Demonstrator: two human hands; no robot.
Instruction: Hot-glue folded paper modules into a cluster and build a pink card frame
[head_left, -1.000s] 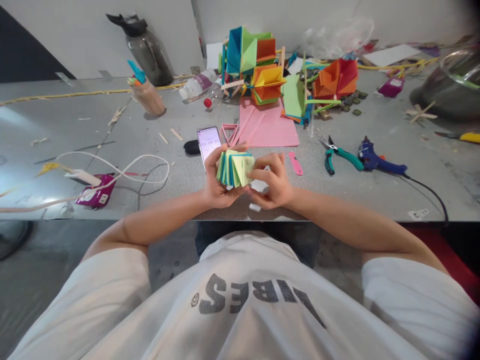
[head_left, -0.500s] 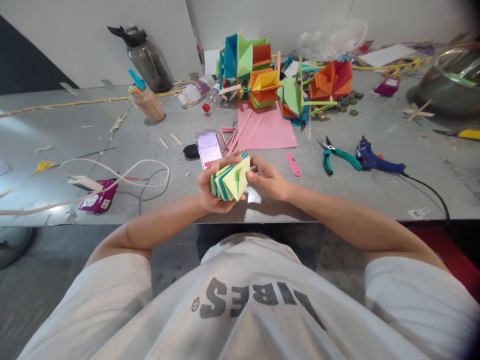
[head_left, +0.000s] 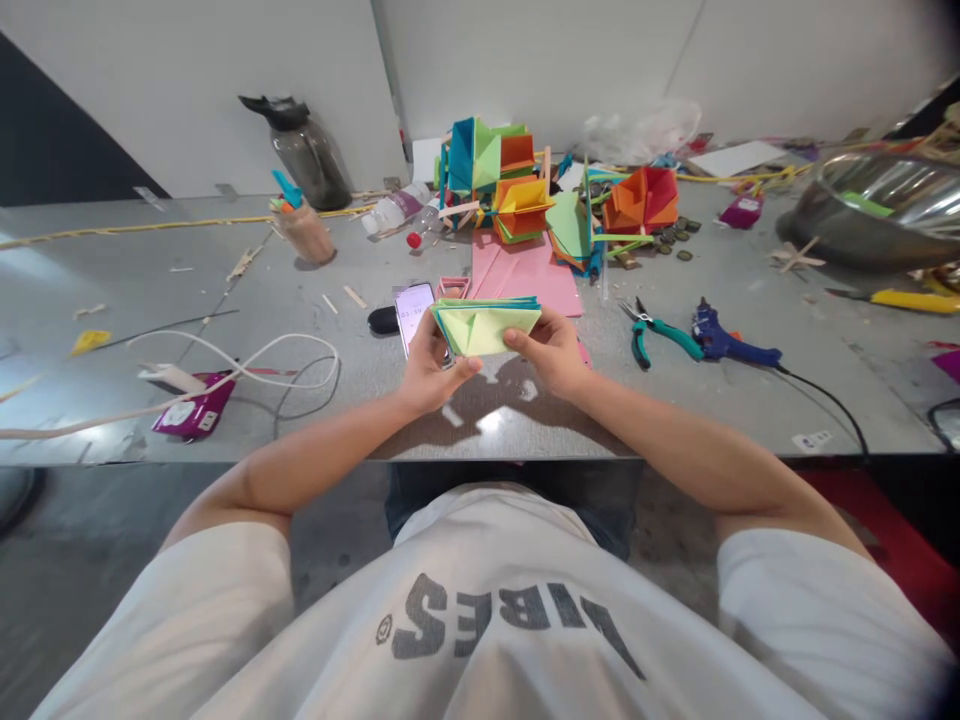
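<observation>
A stack of folded light-green and blue paper (head_left: pixel 487 328) is held level above the front of the table, one light-green face toward me. My left hand (head_left: pixel 431 375) grips its left end, with the thumb stretched out along the lower edge. At the right end, my right hand (head_left: pixel 553 350) pinches the stack, thumb on the front face and fingers behind. Just behind the stack lie a lit phone (head_left: pixel 412 308) and a small pink frame (head_left: pixel 454 287). Pink paper sheets (head_left: pixel 551 285) lie farther back, partly covered by the folded stack.
Colourful folded-paper pieces (head_left: pixel 495 165) stand at the back. To the right are pliers (head_left: pixel 664 335), a blue glue gun (head_left: pixel 724 338), a yellow-handled cutter (head_left: pixel 911 300) and a metal bowl (head_left: pixel 847 225). On the left are a white cable (head_left: pixel 330 365), a stick cup (head_left: pixel 306 235) and a dark bottle (head_left: pixel 311 155).
The paper stack has turned from a tilted, fanned-out position to lying lengthwise between both hands. My right hand has moved onto its right end. The view has shifted slightly.
</observation>
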